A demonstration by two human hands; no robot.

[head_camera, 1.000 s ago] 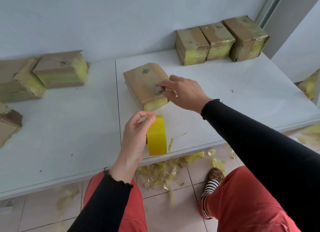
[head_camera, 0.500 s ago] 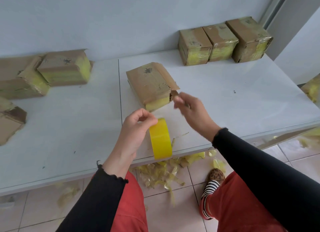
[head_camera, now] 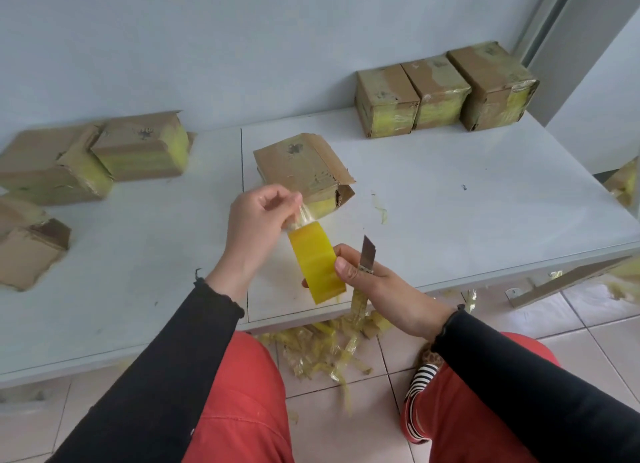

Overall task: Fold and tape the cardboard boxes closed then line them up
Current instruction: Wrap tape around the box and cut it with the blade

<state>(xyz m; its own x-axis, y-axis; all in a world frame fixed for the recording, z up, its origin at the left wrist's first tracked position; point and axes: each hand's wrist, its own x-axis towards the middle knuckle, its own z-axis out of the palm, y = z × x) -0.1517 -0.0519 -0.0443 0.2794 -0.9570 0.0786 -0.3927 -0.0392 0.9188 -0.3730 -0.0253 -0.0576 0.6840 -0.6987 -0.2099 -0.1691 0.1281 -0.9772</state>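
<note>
Cardboard, brown with yellow tape: loose boxes (head_camera: 59, 165) are grouped at the far left of the white table (head_camera: 467, 199), some lying against one another, one (head_camera: 31, 251) nearer the front edge. A further box (head_camera: 303, 166) is set near the middle of the table, one flap corner raised at its right end, yellow tape visible on its near face. The left hand (head_camera: 258, 217) is held just in front of this box, fingers curled, a clear strip of tape (head_camera: 300, 217) pinched between thumb and fingertips and drawn up from the roll. The yellow tape roll (head_camera: 317, 265) is held on edge above the table's front edge, between the two hands. The right hand (head_camera: 374, 282) is closed about the roll's lower right side, thumb laid on the yellow face; a cutter blade (head_camera: 367, 251) is gripped in the same hand, pointing upward. Three taped boxes (head_camera: 445, 88) are lined up touching, side by side, against the wall at the far right. Yellow tape scraps (head_camera: 325, 348) are scattered on the tiled floor under the table edge.
</note>
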